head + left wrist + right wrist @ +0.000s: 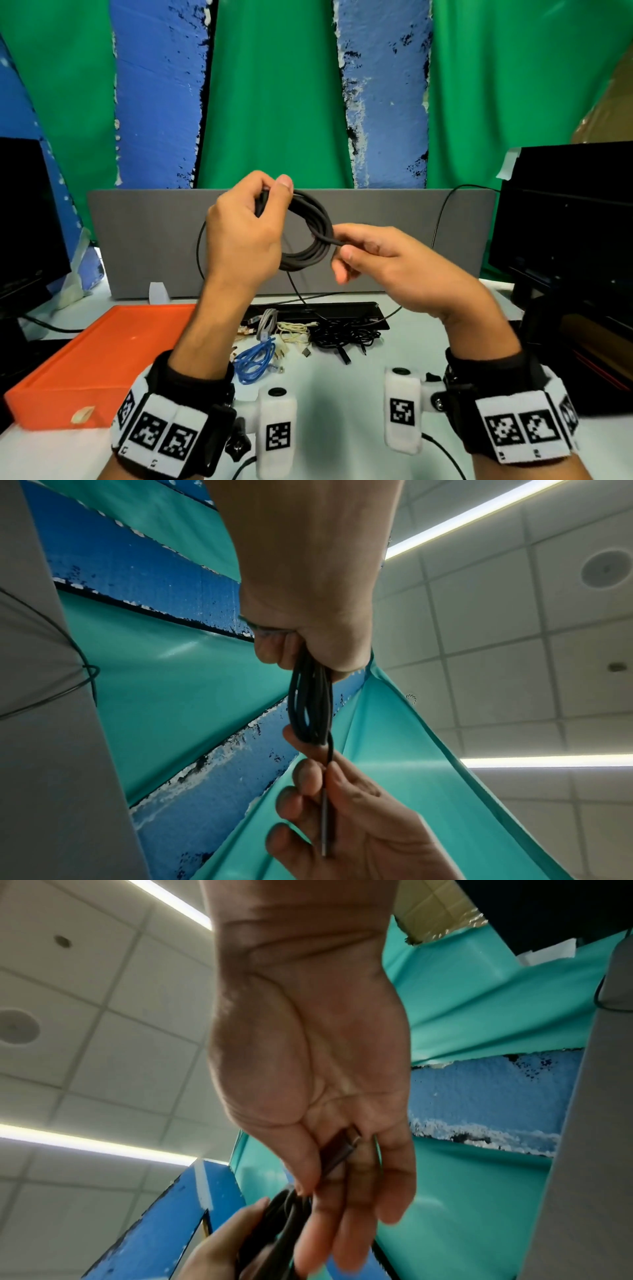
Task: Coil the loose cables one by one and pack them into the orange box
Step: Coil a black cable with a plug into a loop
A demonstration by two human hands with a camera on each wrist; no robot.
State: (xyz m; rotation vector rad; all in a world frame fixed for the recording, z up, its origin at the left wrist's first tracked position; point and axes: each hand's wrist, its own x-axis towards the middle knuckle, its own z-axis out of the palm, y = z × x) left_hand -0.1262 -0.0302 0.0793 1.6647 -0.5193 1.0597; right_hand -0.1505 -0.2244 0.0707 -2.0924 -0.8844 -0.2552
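A black cable [310, 236], wound into a round coil, is held up in the air above the desk. My left hand [251, 219] grips the coil at its upper left, thumb on top. My right hand [363, 253] pinches the cable's loose end at the coil's right side between thumb and forefinger; the other fingers are relaxed. In the left wrist view the coil [310, 704] hangs from my left hand, and the right hand [346, 813] holds the straight end piece. The orange box [102, 363] sits open on the desk at the left.
A pile of loose cables lies mid-desk: blue [255, 359], grey and cream [287, 330], black [342, 334]. A grey partition [154, 240] stands behind. Black monitors stand at the left [24, 222] and right [565, 219]. A black cable tray [342, 310] runs along the desk's back.
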